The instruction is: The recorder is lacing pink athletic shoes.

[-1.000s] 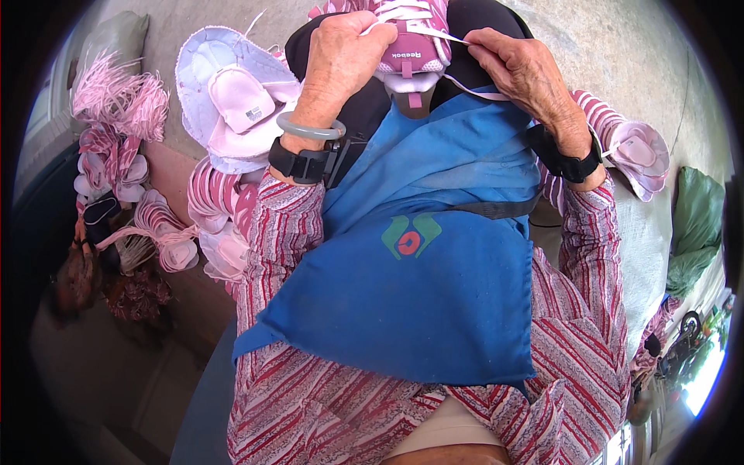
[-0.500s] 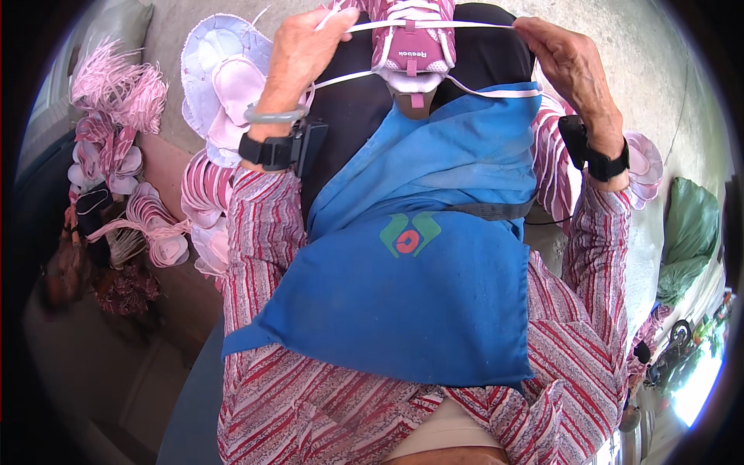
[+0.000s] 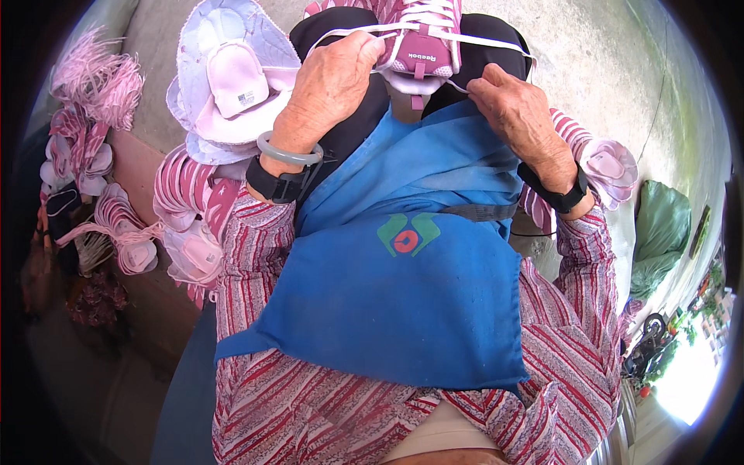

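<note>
Apparently lacing: flat white lace (image 3: pixel 480 39) crossed the pink-and-white fabric shoe (image 3: pixel 425 54).
Shoe: between black-trousered knees (image 3: pixel 496 59).
Left hand (image 3: pixel 333 81): pinched lace beside the tongue (image 3: pixel 419 59).
Right hand (image 3: pixel 513 108): narrow, lace at fingertips.
Next pull: seemingly called for even tension.

The lap (image 3: pixel 370 105), clad in black, carries a purple shoe (image 3: pixel 422 56) at its far edge, between the left knee (image 3: pixel 341 17) and the right knee (image 3: pixel 480 27). The shoe's heel faces the lap's near edge; its underside is hidden. A blue apron (image 3: pixel 411 267) covers the lap's near part, reaching just beside the heel.
</note>
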Demonstrator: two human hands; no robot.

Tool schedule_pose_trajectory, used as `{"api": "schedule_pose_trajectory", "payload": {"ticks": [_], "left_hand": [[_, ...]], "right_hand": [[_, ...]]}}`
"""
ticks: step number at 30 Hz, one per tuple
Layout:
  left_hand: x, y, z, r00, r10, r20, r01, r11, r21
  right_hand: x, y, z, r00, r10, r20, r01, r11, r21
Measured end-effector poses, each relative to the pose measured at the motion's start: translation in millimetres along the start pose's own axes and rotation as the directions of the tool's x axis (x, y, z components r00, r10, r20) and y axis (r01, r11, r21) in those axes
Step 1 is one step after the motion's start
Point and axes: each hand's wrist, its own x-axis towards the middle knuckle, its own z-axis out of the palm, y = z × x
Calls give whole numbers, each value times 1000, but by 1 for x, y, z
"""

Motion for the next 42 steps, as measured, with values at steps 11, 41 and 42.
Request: {"api": "schedule_pose_trajectory", "payload": {"ticks": [11, 41, 42], "left_hand": [[14, -7, -4, 991, -130, -26, 133, 974, 181], [26, -9, 6, 970, -244, -11, 232, 934, -272], [23, -10, 10, 984, -138, -113, 123, 984, -132]], "right_hand": [[-9, 1, -26, 979, 190, -73, -189, 982, 18], [39, 13, 11, 896, 355, -266, -201, 860, 469], [40, 16, 11, 893, 361, -267, -205, 857, 473]]}}
